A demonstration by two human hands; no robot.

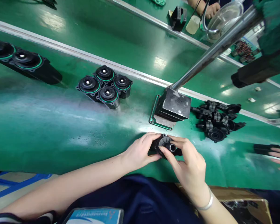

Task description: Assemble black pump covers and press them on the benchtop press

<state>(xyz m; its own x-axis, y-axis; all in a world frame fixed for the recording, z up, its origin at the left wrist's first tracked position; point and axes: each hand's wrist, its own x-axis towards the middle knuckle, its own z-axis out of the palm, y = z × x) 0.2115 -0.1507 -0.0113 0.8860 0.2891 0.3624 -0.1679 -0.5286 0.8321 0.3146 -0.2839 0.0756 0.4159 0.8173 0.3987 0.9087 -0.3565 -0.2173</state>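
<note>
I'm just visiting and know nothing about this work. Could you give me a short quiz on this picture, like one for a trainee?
1. How many housings with green rings stand in the group nearest the metal block?

2. True or false: the left hand and the right hand both touch the black part between them.

3. Which lies just right of the metal block?
a) a badge
b) a pile of parts
c) a wooden mallet

Key:
1. Four
2. True
3. b
</note>
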